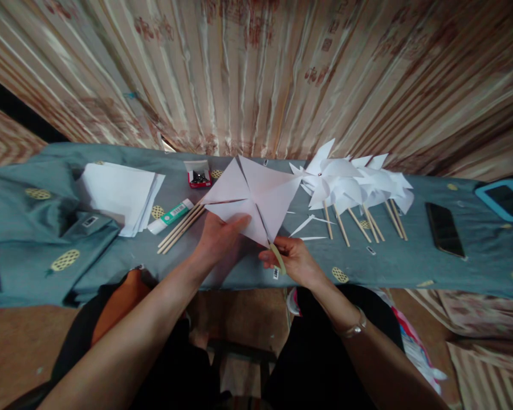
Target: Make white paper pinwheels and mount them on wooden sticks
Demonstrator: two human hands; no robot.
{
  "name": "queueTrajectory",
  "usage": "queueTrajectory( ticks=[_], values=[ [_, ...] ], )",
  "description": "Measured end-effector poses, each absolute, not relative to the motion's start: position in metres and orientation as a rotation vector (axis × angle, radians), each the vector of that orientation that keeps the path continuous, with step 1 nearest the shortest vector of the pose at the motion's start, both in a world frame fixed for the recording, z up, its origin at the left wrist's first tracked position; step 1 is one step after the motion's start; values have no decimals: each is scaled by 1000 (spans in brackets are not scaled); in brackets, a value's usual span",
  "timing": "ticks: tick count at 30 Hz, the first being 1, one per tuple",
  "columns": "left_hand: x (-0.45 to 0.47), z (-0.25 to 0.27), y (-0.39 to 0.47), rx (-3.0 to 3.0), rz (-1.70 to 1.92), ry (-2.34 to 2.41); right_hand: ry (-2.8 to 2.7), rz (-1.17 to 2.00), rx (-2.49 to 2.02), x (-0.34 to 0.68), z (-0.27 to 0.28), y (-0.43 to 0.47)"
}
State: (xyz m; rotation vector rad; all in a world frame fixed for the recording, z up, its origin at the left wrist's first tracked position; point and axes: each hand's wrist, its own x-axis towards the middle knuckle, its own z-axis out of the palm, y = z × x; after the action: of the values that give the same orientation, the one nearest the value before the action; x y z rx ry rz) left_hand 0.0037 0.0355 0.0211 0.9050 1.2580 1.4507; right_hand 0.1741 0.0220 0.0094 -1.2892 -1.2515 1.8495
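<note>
A white paper square [273,185], with slits running in from its corners, is held up over the cloth-covered table. My left hand [222,233] pinches its lower left part, thumb on top and the fingers hidden underneath. At the sheet's bottom corner my right hand [293,256] grips a pair of scissors [277,259] by the yellowish handle. The blades are mostly hidden by the paper, at the lower right slit. Thin white paper offcuts [310,225] lie just right of the sheet.
Left are stacked white paper [119,196], a glue stick [171,216], wooden sticks [182,228] and a red box of small metal pieces [199,175]. Right lie several paper pinwheels [346,179] on sticks, a phone [444,229] and a blue-framed device [507,199]. A curtain [256,74] hangs behind.
</note>
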Motion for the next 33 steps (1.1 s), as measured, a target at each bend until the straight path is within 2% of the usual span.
queueTrajectory(
  ticks=[17,33],
  values=[
    [3,20,35,896,1441,1267,-1275,1846,-1289,174,5,22],
    [-18,20,44,769,1556,1310,-1572,2087,-1207,208,17,27]
  ],
)
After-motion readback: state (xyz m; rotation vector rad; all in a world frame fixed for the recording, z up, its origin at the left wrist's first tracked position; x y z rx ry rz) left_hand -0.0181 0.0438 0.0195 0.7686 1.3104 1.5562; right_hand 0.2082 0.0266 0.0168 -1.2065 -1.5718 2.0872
